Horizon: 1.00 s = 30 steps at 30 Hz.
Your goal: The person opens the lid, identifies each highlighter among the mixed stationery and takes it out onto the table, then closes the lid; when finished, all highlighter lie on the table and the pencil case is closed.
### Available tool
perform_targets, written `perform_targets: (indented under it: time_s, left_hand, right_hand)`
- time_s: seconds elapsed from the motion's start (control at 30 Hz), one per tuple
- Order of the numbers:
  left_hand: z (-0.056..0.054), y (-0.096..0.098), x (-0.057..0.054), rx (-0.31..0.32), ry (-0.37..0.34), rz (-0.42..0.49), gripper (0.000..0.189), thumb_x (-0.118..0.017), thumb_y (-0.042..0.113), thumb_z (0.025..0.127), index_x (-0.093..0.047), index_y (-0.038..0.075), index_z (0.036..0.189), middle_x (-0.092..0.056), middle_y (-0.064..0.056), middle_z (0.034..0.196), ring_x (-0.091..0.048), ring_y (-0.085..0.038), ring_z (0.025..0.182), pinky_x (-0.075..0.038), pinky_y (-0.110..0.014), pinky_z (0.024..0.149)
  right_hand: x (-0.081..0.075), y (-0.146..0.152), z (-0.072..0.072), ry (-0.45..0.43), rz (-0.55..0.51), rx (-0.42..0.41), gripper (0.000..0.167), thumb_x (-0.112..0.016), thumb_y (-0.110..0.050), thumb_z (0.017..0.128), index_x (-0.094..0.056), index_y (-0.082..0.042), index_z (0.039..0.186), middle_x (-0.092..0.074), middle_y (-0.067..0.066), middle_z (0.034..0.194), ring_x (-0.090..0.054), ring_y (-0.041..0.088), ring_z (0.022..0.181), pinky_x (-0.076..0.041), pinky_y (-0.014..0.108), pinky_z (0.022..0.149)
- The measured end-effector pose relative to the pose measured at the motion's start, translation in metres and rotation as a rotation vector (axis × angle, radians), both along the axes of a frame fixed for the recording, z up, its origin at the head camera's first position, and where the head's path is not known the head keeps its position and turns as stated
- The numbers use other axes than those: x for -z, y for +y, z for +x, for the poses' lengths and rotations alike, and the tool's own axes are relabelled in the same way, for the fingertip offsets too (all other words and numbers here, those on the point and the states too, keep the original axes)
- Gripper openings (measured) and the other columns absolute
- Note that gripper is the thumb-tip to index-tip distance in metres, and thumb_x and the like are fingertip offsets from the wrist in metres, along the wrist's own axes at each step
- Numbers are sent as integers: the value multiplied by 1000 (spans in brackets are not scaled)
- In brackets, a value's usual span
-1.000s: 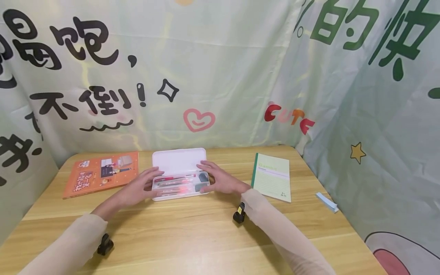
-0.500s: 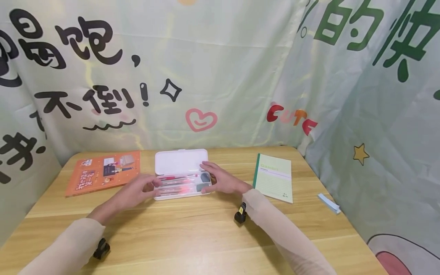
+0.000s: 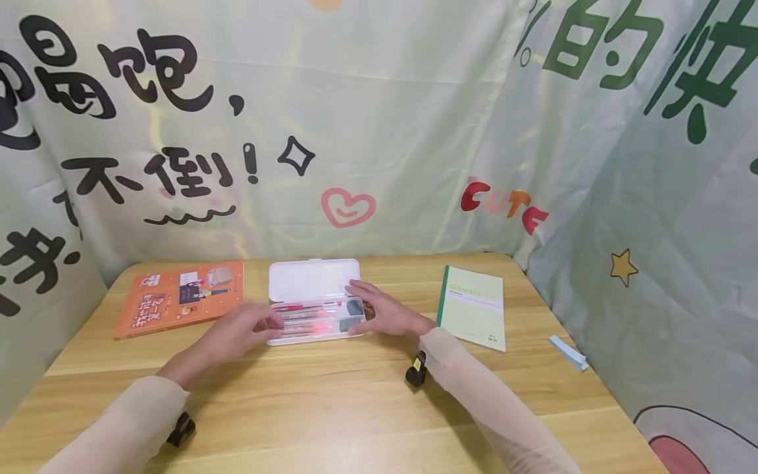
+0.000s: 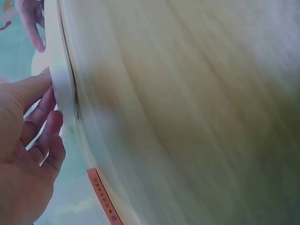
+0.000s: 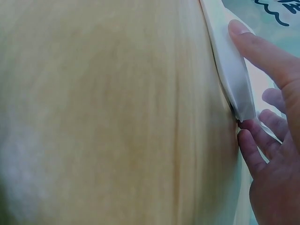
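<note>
A white pencil case point(image 3: 314, 263) lies on the table with its lid folded back. Red-tinted and clear pens point(image 3: 310, 316) lie lengthwise inside, and two dark grey pieces fill its right end. My left hand point(image 3: 245, 329) is at the case's left end, its thumb at the front corner and its fingers curled beside the rim. In the left wrist view, the thumb tip meets the case's edge point(image 4: 64, 82). My right hand point(image 3: 385, 313) holds the right end, with its thumb on the front wall point(image 5: 229, 65) and fingers round the end and toward the lid hinge.
An orange book point(image 3: 177, 296) lies to the left, behind my left forearm. A pale green notebook point(image 3: 472, 309) is at the right, close to my right wrist. Near the table's right edge sits a small light blue strip point(image 3: 568, 353). A printed curtain point(image 3: 408, 131) hangs behind the table.
The left hand's fingers have come down from the far left rim and drawn closer to the thumb at the left end. The right hand stays on the case. The head view has shifted slightly.
</note>
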<state>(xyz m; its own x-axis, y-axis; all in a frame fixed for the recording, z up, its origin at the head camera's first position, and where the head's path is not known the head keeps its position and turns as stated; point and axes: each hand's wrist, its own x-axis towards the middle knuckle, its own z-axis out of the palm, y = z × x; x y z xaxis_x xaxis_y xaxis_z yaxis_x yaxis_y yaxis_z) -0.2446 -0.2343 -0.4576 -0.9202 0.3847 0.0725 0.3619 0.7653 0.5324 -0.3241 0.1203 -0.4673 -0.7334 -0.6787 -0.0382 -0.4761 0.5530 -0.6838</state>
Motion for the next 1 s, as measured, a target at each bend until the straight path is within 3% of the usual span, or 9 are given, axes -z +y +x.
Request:
perform_targets:
  time_s: [0.17, 0.43, 0.7, 0.8, 1.0]
  left_hand:
    - [-1, 4, -1, -12, 9, -61, 7, -79, 24, 102, -79, 25, 109, -73, 10, 103, -61, -11, 94, -53, -36, 84]
    - [0, 1, -3, 48, -74, 38, 8, -76, 22, 104, -80, 21, 111, -74, 9, 101, -64, -9, 93, -56, -30, 85]
    - [2, -1, -3, 88, -79, 73, 9, -73, 23, 107, -79, 19, 112, -76, 8, 102, -67, -7, 94, -58, -27, 84]
    - [3, -3, -2, 63, -73, 90, 11, -73, 24, 107, -79, 20, 114, -76, 7, 102, -67, -9, 92, -58, -28, 83]
    - [7, -15, -7, -53, -64, 159, 16, -70, 29, 108, -80, 24, 120, -74, 3, 109, -63, -17, 95, -53, -30, 77]
  right_hand:
    - [0, 1, 0, 6, 3, -4, 100, -88, -44, 93, -32, -21, 173, -16, -4, 184, -15, 27, 171, -21, 55, 136]
    - [-1, 0, 1, -17, 11, -7, 99, -87, -43, 94, -30, -23, 173, -13, -7, 184, -12, 25, 171, -19, 54, 137]
    - [1, 1, 0, -19, 3, -5, 99, -87, -45, 93, -31, -24, 173, -13, -6, 184, -11, 27, 171, -17, 56, 137]
    - [1, 2, 0, -21, 3, -4, 99, -87, -45, 93, -32, -24, 173, -13, -6, 184, -11, 27, 171, -17, 56, 137]
    - [1, 1, -1, -29, -3, -6, 99, -87, -45, 93, -32, -24, 173, -13, -6, 184, -11, 27, 171, -17, 56, 137]
